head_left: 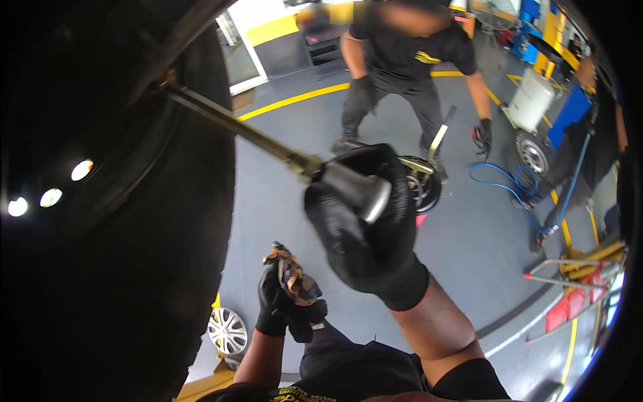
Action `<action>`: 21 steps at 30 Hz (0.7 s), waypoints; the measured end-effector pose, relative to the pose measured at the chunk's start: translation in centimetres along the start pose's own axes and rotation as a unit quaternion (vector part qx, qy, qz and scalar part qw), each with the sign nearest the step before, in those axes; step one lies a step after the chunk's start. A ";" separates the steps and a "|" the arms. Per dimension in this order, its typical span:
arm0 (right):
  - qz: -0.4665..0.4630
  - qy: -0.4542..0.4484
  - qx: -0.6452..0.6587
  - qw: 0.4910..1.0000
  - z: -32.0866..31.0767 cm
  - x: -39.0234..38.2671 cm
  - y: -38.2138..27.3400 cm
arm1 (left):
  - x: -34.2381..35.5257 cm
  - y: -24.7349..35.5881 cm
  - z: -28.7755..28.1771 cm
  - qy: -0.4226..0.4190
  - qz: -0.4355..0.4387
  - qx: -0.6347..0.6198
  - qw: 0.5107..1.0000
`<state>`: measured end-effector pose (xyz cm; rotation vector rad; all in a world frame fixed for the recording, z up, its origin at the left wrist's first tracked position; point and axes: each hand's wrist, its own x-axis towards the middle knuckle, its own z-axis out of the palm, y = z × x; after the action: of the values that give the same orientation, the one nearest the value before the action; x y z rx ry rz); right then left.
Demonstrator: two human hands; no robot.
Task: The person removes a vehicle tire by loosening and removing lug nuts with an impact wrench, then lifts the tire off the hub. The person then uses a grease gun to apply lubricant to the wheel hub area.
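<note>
A long metal rod (pixel 231 125) slants down out of the dark area at the upper left and carries a hex nut (pixel 303 165) near its lower end. Beyond the nut sits a thick grey metal end piece (pixel 353 187). My right hand (pixel 365 241), in a black glove, is closed around that end piece, with its flared tip showing between the fingers. Lower and to the left, my left hand (pixel 274 305), also gloved in black, grips a crumpled, dirty brown-and-black rag (pixel 293 275). It is held apart from the rod.
A large dark surface (pixel 134 268) fills the left side. Facing me, a co-worker (pixel 408 67) bends over a wheel-like part (pixel 420 184) on the floor. Another person (pixel 593 147) stands at right beside a tyre (pixel 532 154) and blue hose (pixel 492 167). A hubcap (pixel 228 331) lies lower left.
</note>
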<state>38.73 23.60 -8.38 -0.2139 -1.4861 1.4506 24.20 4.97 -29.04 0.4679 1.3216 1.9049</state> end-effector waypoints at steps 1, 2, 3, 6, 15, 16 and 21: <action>-0.021 0.005 -0.011 1.000 -0.1 0.2 0.4 | 0.2 0.0 -0.3 -0.004 -0.060 -0.107 0.992; -0.042 0.010 -0.023 0.999 -0.1 0.5 0.8 | 0.9 -0.2 -0.4 -0.024 -0.079 -0.161 0.984; -0.075 0.010 -0.038 0.996 -0.2 0.6 1.2 | 1.0 -0.2 -0.6 -0.025 -0.052 -0.072 0.996; -0.104 0.013 -0.023 0.994 0.2 0.4 1.8 | 1.7 -0.1 -1.0 -0.011 -0.120 -0.175 0.977; -0.101 -0.030 0.260 0.960 1.0 -0.7 2.3 | 0.8 1.9 0.5 -0.017 0.045 0.007 0.999; -0.109 -0.035 0.240 0.964 0.6 -0.9 2.1 | 0.2 2.1 1.0 -0.018 0.065 0.023 0.997; -0.025 0.006 0.388 0.921 -0.4 -2.0 0.5 | -2.7 3.1 2.8 0.006 0.071 0.059 0.996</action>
<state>39.68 22.59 -9.91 0.3003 -0.7990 1.8707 26.61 4.15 -24.79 0.6262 1.4485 1.9546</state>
